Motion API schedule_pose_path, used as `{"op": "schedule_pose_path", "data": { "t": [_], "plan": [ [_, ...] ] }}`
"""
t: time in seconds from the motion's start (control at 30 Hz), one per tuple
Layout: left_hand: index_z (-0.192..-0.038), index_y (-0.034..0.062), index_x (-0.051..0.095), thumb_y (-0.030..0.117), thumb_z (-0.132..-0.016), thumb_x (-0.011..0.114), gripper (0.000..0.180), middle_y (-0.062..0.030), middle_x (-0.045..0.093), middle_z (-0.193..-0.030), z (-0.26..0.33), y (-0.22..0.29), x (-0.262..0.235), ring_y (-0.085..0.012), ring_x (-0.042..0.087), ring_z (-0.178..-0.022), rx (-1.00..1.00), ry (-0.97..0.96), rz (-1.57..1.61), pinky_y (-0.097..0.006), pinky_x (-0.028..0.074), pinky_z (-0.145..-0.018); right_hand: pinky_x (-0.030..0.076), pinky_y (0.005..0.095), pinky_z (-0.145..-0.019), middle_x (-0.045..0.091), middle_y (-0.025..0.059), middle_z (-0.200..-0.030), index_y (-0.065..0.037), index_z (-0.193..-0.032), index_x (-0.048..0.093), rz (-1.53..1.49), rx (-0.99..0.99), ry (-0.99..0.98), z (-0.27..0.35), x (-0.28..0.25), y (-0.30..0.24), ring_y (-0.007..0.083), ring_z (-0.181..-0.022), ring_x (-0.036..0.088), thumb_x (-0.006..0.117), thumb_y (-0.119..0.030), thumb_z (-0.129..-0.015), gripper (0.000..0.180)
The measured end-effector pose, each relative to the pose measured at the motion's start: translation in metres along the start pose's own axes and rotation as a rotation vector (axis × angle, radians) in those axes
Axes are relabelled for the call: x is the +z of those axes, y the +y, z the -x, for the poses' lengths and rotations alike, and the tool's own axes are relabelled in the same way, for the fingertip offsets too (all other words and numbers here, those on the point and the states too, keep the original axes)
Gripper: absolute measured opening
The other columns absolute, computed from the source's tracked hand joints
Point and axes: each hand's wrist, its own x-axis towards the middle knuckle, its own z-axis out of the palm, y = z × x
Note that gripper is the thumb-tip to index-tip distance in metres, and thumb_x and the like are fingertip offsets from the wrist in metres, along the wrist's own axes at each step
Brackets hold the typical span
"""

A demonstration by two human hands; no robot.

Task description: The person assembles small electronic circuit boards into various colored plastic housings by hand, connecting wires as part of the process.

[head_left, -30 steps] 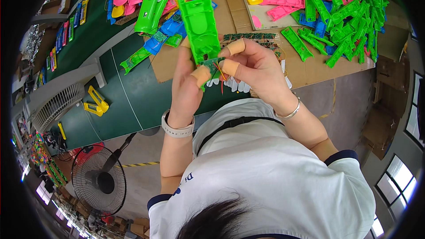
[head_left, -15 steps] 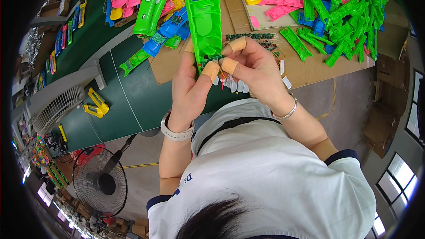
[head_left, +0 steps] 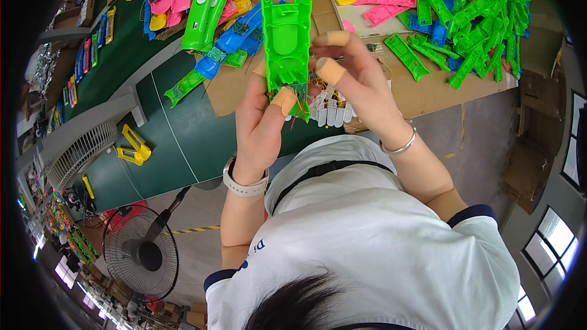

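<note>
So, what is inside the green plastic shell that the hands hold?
The green shell shows its hollow inner side with moulded ribs; thin red wires hang at its lower end. The left hand and right hand cover that end, so any parts there are hidden.

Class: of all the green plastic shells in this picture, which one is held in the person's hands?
The upright green shell at centre, gripped by both hands; the other green ones lie loose on the cardboard.

Floor fan [head_left: 139,252], yellow clips [head_left: 133,148], green table [head_left: 183,140], heaped coloured plastic shells [head_left: 471,6].
</note>
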Motion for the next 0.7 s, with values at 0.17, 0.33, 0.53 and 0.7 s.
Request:
{"op": "schedule_pose_path", "data": {
  "t": [0.17,0.33,0.53,0.7],
  "plan": [
    [-0.131,-0.0014,0.037,0.010,-0.092,0.044,0.041,-0.0176,0.055,-0.118,-0.001,0.002,0.004,-0.0195,0.059,-0.091,0.030,0.001,0.053,-0.030,0.049,-0.075,0.047,0.0249,-0.069,0.054,0.0052,-0.102,-0.002,-0.128,0.038,-0.125,0.110,-0.199,-0.004,0.007,0.008,0.0103,-0.086,0.053,0.058,-0.020,-0.090,0.046],
    [-0.126,-0.0031,0.041,0.004,-0.089,0.040,0.038,-0.0110,0.057,-0.116,0.001,-0.002,0.003,-0.0123,0.056,-0.097,-0.051,0.060,0.056,-0.025,0.046,-0.080,0.045,0.0233,-0.072,0.054,0.0047,-0.103,-0.002,-0.128,0.039,-0.034,0.016,-0.170,-0.002,0.010,0.028,0.0100,-0.088,0.053,0.055,-0.023,-0.092,0.045],
    [-0.126,0.0008,0.041,0.011,-0.092,0.045,0.036,-0.0131,0.057,-0.116,-0.021,-0.010,0.001,-0.0162,0.058,-0.094,0.018,0.205,0.132,-0.028,0.048,-0.080,0.043,0.0267,-0.082,0.058,0.0083,-0.110,-0.003,-0.130,0.041,-0.286,0.185,-0.093,-0.002,0.002,0.050,0.0116,-0.094,0.057,0.036,-0.044,-0.096,0.054],
    [-0.124,0.0033,0.043,0.010,-0.090,0.045,0.035,-0.0126,0.056,-0.117,-0.033,-0.016,-0.034,-0.0200,0.057,-0.099,0.005,0.318,0.131,-0.033,0.049,-0.082,0.044,0.0256,-0.077,0.061,0.0123,-0.105,-0.006,-0.136,0.031,0.005,0.333,-0.331,0.029,-0.002,0.039,0.0149,-0.086,0.061,0.047,-0.028,-0.094,0.050]
  ]
}}
